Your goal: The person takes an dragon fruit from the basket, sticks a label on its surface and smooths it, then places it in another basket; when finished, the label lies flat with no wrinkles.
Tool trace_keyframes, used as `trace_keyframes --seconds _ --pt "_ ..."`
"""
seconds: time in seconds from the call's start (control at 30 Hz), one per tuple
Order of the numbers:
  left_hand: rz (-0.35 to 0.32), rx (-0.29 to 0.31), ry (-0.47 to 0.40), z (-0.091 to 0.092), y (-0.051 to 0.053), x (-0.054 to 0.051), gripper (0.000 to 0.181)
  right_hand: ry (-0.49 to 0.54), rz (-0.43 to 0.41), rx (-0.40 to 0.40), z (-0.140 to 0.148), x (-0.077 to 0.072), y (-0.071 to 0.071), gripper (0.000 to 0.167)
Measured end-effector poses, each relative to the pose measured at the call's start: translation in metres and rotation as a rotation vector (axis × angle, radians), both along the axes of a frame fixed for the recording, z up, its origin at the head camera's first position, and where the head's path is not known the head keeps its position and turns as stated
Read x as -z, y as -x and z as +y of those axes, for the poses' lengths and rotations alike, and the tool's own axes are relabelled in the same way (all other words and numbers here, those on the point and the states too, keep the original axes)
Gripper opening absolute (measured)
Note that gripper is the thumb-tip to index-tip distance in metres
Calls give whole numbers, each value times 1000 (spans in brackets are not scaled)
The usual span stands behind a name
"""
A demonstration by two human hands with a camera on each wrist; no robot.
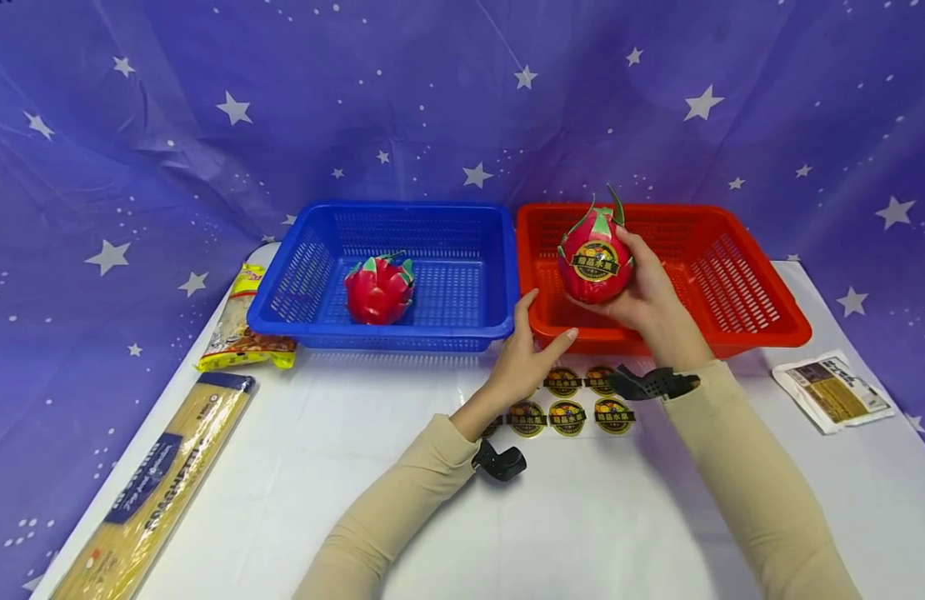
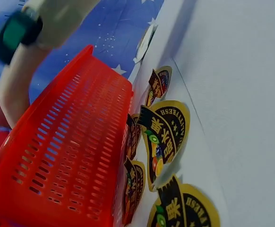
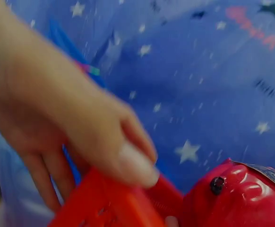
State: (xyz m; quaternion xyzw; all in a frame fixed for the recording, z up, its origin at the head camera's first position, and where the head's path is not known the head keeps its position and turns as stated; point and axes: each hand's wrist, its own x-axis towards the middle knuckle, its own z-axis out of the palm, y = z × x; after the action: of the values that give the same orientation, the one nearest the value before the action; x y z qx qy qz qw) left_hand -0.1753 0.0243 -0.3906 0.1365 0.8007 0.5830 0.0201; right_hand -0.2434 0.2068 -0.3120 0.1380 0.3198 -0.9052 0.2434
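My right hand (image 1: 646, 292) holds a red dragon fruit (image 1: 582, 225) with green leaf tips above the red basket (image 1: 740, 333). A round black-and-gold sticker (image 1: 595, 262) sits on the fruit's near side. At the basket's front left corner is my left hand (image 1: 518, 362), thumb and index finger spread apart over the rim; whether it presses there I cannot tell. The right wrist view shows the left hand's thumb (image 3: 137, 165) above the red plastic, with the held fruit (image 3: 241, 198) beside it. A second dragon fruit (image 1: 380, 292) lies in the blue basket (image 1: 462, 332).
Several matching stickers (image 1: 567, 418) on a clear sheet lie before the red basket, partly behind my wrists. To the left are a spaghetti pack (image 1: 158, 483) and a yellow-edged food bag (image 1: 241, 329). A white packet (image 1: 833, 392) lies right. Starry blue cloth (image 1: 432, 100) hangs behind.
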Motion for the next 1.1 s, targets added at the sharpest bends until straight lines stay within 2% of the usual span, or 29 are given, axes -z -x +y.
trace_keyframes --seconds 0.13,0.37,0.5,0.6,0.73,0.9,1.03,1.1 --pt "0 -5 3 1 0 1 78 -148 -44 -10 -3 7 14 37" --pt "-1 1 -17 1 -1 0 76 -470 -114 -30 -12 14 17 49" --pt "7 2 -16 -1 -1 -1 76 -597 -112 -108 -16 16 16 58" --pt "9 11 -21 -1 -1 0 76 -668 -78 -188 -18 17 15 60" --pt "11 16 -27 -1 0 1 75 -710 -25 -246 -19 22 14 56" --pt "23 16 -43 -1 1 1 74 -724 10 -326 -16 28 15 66" --pt "15 14 -53 -1 1 2 73 -736 5 -336 -17 32 19 67" --pt "7 14 -48 -1 1 2 74 -764 -5 -315 -17 33 19 65"
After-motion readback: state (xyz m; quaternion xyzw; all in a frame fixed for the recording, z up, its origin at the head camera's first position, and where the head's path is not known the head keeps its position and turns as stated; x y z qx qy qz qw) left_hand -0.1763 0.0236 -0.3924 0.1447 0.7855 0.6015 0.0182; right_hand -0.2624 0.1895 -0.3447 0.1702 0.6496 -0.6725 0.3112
